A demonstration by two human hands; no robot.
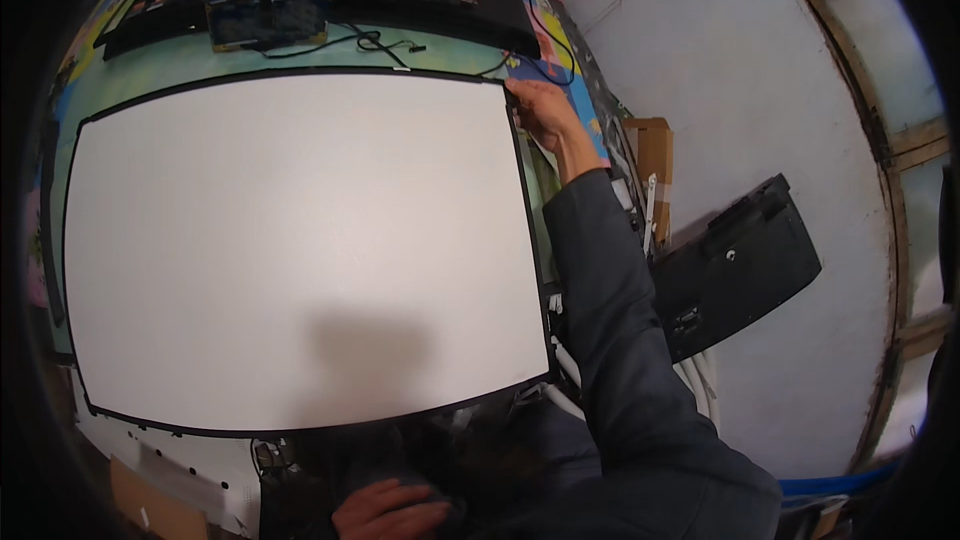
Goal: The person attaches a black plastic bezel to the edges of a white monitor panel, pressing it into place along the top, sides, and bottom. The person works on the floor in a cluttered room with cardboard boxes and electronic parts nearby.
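Observation:
A large white sheet [280, 220] in a thin black frame, like a screen's diffuser panel, lies in front of me and fills most of the view. At the panel's far right corner, my right hand [541, 108] is closed on the black frame, thumb at the edge and the other fingers partly hidden behind it. My left hand [392, 512] rests low near my body, below the panel's near edge and apart from it. Its fingers lie loosely extended, with nothing seen in them. A soft shadow falls on the lower middle of the white sheet.
Beyond the panel lies a dark screen part with a circuit board [268, 22] and black cables [375, 40]. A black plastic cover [745, 265] leans by the pale wall at right, near a cardboard box [655, 155]. A perforated white sheet [190, 465] sits at the lower left.

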